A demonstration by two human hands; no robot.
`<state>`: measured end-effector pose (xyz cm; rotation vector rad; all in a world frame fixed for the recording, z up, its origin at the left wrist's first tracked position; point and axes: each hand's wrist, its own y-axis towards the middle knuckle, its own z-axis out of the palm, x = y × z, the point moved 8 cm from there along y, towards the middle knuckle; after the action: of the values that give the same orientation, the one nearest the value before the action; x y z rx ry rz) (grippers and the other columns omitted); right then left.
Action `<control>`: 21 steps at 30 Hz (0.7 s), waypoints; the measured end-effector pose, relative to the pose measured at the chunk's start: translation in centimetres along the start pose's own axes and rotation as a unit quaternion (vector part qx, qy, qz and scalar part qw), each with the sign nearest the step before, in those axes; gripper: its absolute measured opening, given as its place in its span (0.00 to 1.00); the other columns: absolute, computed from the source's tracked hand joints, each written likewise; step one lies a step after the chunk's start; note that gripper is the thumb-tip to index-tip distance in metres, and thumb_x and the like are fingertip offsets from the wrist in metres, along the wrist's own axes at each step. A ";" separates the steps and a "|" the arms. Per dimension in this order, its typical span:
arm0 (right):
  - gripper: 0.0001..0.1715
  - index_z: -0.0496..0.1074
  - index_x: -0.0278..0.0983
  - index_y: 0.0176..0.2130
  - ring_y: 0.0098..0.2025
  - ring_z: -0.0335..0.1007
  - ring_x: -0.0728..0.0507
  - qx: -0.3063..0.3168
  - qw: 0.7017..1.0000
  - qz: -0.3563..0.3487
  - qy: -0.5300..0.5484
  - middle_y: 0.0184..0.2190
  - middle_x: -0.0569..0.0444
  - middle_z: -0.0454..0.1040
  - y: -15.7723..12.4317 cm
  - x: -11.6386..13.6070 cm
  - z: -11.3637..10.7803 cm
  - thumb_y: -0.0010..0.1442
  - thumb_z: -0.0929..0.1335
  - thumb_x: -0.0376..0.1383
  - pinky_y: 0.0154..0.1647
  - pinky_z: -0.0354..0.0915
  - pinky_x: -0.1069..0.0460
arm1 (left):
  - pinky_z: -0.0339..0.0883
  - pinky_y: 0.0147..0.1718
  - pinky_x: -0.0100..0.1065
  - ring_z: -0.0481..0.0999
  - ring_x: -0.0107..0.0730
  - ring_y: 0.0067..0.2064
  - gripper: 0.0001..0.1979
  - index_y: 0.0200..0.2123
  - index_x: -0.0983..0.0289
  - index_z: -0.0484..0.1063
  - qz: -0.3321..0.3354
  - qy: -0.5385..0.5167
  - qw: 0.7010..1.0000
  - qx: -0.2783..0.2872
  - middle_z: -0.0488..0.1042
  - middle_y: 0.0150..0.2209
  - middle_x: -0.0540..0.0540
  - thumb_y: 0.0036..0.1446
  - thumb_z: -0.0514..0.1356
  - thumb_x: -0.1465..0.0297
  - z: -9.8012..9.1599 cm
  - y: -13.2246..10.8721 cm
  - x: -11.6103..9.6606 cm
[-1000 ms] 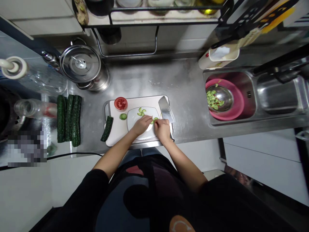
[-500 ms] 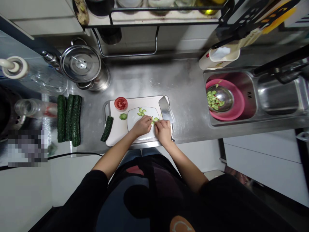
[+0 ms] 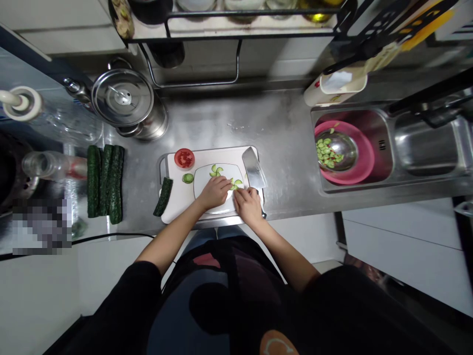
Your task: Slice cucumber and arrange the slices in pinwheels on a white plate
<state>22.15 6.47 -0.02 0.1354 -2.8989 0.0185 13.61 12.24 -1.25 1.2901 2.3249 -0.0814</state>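
On the white cutting board [image 3: 177, 202] lies a white square plate [image 3: 204, 183] with two groups of thin cucumber slices. One group of cucumber slices [image 3: 216, 170] fans out near the far edge. My left hand [image 3: 215, 191] reaches over the plate, fingers stretched and fingertips at the other slices [image 3: 236, 184] on the right side. My right hand [image 3: 248, 203] rests at the plate's near right edge, fingers apart, just below those slices. A cleaver [image 3: 253, 166] lies along the board's right side. A halved tomato [image 3: 184, 158], a small stack of cucumber slices [image 3: 187, 178] and a cut cucumber piece [image 3: 163, 196] sit left.
Whole cucumbers [image 3: 105, 182] lie on the steel counter at left, near a lidded steel pot [image 3: 151, 116]. At right, a pink basin [image 3: 365, 158] in the sink holds a metal bowl [image 3: 349, 150] with cucumber pieces. A rack [image 3: 251, 35] hangs over the back.
Both hands have moved slightly apart and toward me. The slices on the plate's right side show more fully, and the fingers have loosened from their pinch.
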 end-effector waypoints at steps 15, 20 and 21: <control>0.19 0.74 0.38 0.51 0.46 0.56 0.37 -0.016 0.998 0.013 0.056 0.47 0.45 0.74 -0.2 -0.7 -0.3 0.66 0.61 0.37 0.38 0.57 0.45 | 0.64 0.46 0.47 0.71 0.43 0.50 0.18 0.47 0.60 0.75 -0.065 -0.036 0.996 -0.055 0.77 0.47 0.59 0.55 0.53 0.76 -1.9 -1.1 0.8; 0.18 0.75 0.39 0.49 0.45 0.58 0.38 -0.037 0.993 0.011 0.107 0.45 0.45 0.74 -1.3 -0.4 -1.7 0.65 0.61 0.35 0.44 0.61 0.42 | 0.66 0.46 0.42 0.74 0.38 0.45 0.15 0.43 0.62 0.75 -0.345 -0.010 0.917 -0.201 0.77 0.42 0.59 0.58 0.51 0.74 -7.9 -7.0 6.9; 0.18 0.76 0.39 0.48 0.45 0.59 0.38 -0.038 0.993 0.004 0.116 0.44 0.46 0.75 -1.6 0.0 -1.9 0.65 0.61 0.35 0.45 0.61 0.42 | 0.67 0.45 0.41 0.74 0.38 0.44 0.14 0.43 0.63 0.75 -0.397 -0.003 0.896 -0.197 0.77 0.41 0.59 0.58 0.51 0.73 -8.5 -8.3 8.0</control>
<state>22.78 4.95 1.79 0.1018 -2.6641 -0.0698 0.17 16.26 1.33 0.1018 2.5332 0.1183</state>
